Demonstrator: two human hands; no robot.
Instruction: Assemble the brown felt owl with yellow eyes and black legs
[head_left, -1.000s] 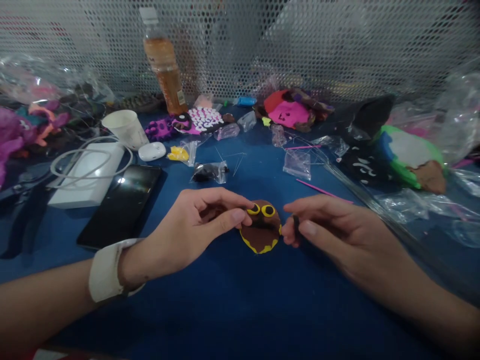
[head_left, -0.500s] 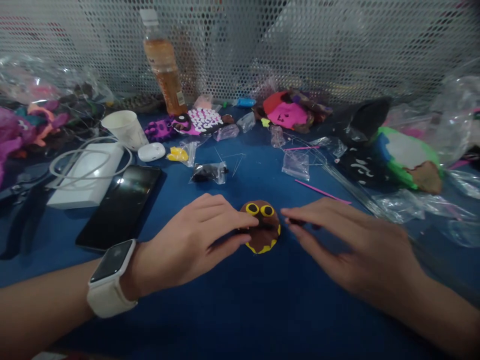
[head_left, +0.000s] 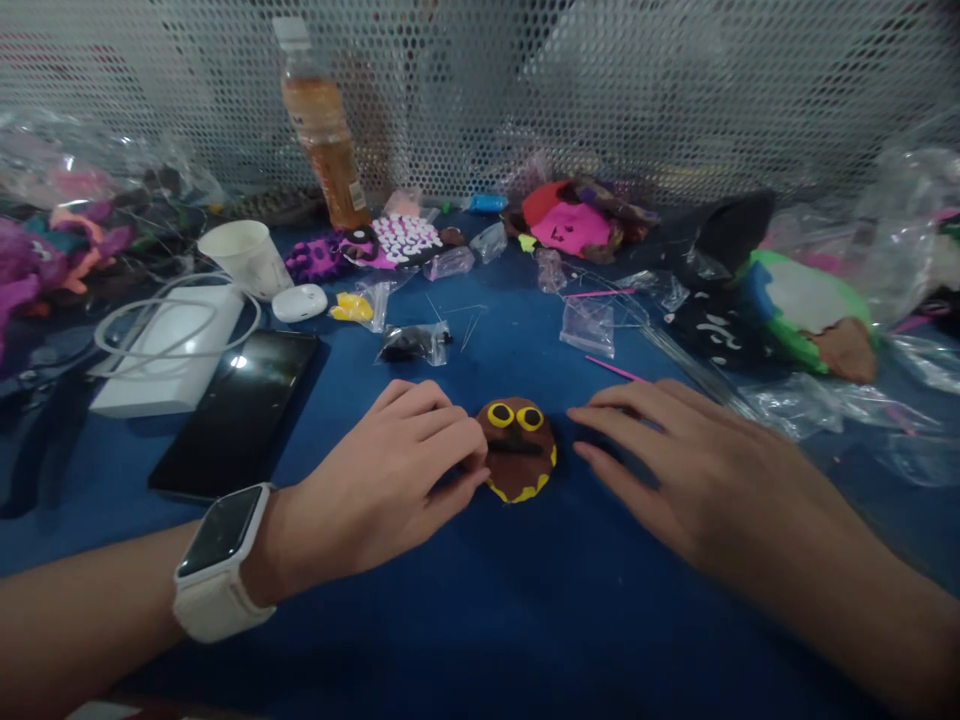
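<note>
A round brown clay face (head_left: 517, 470) lies on the blue table, with a scalloped yellow border along its lower edge. Two yellow eyes with black pupils sit at its top, and a dark clay strip (head_left: 519, 444) runs across below them. My left hand (head_left: 420, 460) is closed, its thumb and curled index finger at the left edge of the face. The exact contact of those fingertips is hidden. To the right, apart from the face, my right hand (head_left: 675, 470) has its thumb and fingers spread, with nothing visible between them.
Left are a black phone (head_left: 240, 415), a white box (head_left: 172, 350) with a cable, a paper cup (head_left: 244, 255) and a drink bottle (head_left: 322, 130). Bagged black clay (head_left: 412, 344) lies ahead. Several clay figures and plastic bags line the mesh panel (head_left: 480, 90).
My left index finger has drawn back from the middle of the face to its left edge, uncovering the dark strip. My right thumb and fingers have spread apart; a dark bit between them is gone.
</note>
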